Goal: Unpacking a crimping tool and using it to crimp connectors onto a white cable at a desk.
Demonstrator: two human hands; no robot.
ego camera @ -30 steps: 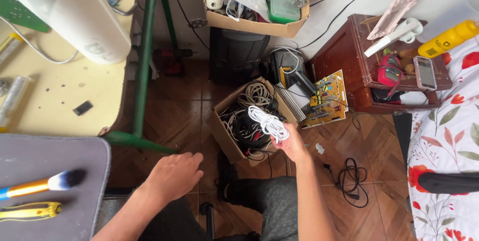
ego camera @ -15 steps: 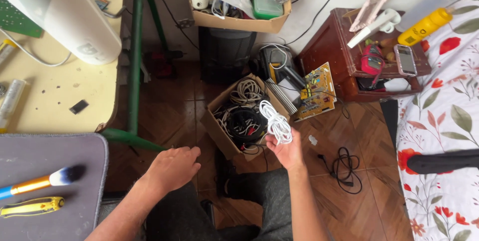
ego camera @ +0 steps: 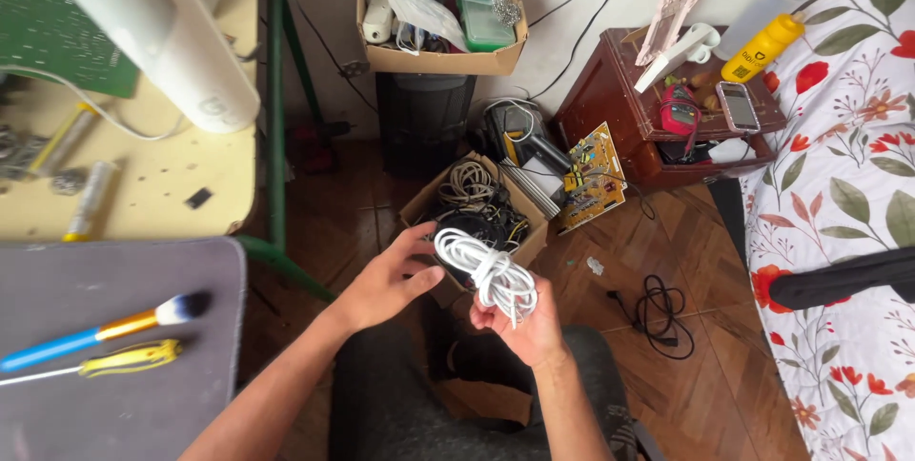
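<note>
Coiled white cable (ego camera: 496, 280), smooth and glossy, bunched into a loose bundle of loops, sits at the centre of the frame in the right hand (ego camera: 519, 323), whose fingers curl shut around its lower end. The left hand (ego camera: 391, 280) is just beside it, fingers spread and half open, thumb and fingertips touching the loops on the left side without gripping them. Right behind the bundle stands an open brown cardboard box (ego camera: 519, 208) on the dark herringbone wooden floor (ego camera: 705, 327), stuffed with tangled black and beige cords. A thin black cable (ego camera: 660, 313) lies in a loose knot on the floor to the right. At lower left, a grey matte tabletop (ego camera: 105, 308) carries a brush with blue handle and dark-tipped bristles (ego camera: 105, 330) and a yellow-handled screwdriver (ego camera: 124, 359).

Half a second earlier the left hand hung open and apart from the bundle, lower and further left; it has since come up to meet the loops, and the bundle sits nearer the body.
</note>
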